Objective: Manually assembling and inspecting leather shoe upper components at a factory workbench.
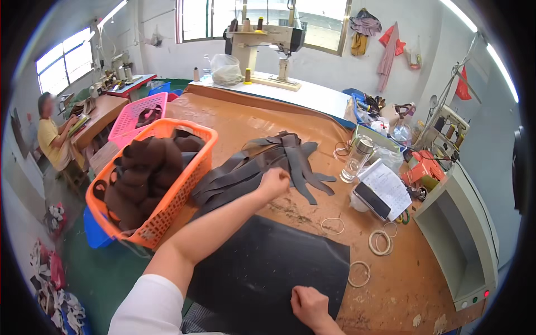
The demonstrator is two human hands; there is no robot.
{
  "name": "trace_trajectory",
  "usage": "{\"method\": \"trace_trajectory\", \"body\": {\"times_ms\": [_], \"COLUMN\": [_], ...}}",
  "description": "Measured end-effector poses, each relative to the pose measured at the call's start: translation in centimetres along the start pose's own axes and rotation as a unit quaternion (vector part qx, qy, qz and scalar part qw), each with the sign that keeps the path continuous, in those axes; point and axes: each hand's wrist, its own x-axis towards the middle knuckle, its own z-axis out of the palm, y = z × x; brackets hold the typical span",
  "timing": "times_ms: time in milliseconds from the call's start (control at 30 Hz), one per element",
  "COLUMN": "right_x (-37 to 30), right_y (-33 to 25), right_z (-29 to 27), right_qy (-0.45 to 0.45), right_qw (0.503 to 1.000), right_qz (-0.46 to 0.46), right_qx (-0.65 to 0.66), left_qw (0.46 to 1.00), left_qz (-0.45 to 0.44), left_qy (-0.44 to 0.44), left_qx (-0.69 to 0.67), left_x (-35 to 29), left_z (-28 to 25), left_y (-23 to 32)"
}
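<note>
My left hand [274, 183] reaches forward over a loose pile of dark brown and grey strips [240, 170], which look like leather or synthetic material. Its fingers are curled together; whether a strip is pinched in them is hidden. Closer to me, a black rectangular sheet [262, 268] lies flat across the table's front edge. On the sheet's right part rests my right hand [310, 306], closed in a loose fist with nothing visible in it. Left of the pile stands an orange plastic basket [181, 209] heaped with curled dark brown pieces [148, 173].
A brown-covered table [385, 301] carries cream rings [379, 243], a glass bottle [357, 159], a phone [372, 201] on paper and a grey-green box-shaped machine [460, 240]. Behind are a pink basket [137, 116] and a sewing machine [262, 42]. Another person [53, 134] sits far left.
</note>
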Motion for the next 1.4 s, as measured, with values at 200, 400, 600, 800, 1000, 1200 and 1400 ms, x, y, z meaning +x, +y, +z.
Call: {"method": "trace_trajectory", "body": {"times_ms": [200,400,600,800,1000,1200,1400], "right_x": [0.9,1.6,1.6,1.2,8.8,6.8,1.8], "right_y": [-0.8,-0.2,0.1,-0.9,-6.1,-6.0,-5.7], "right_z": [-0.8,-1.5,-1.3,-2.1,-5.7,-2.2,-1.2], "right_qy": [0.011,-0.010,0.009,0.089,0.146,0.035,0.021], "right_qw": [0.998,0.993,0.993,0.981,0.915,0.631,0.537], "right_qz": [0.023,0.071,0.048,0.049,0.122,0.395,0.411], "right_qx": [0.060,0.092,0.103,0.165,0.356,0.666,0.736], "left_qw": [0.870,0.806,0.922,0.917,0.904,0.941,0.978], "left_qz": [0.324,0.397,0.377,0.382,0.415,0.315,0.143], "left_qy": [0.053,-0.182,0.066,0.101,0.008,-0.086,-0.114], "left_qx": [0.367,0.400,0.062,0.053,0.104,-0.088,-0.100], "left_x": [10.3,14.5,14.4,-0.5,-15.8,-26.0,-31.0], "left_z": [4.9,4.7,-4.5,-11.7,-9.7,-10.7,-12.4], "left_y": [0.4,2.4,6.8,18.0,20.7,16.7,6.4]}}
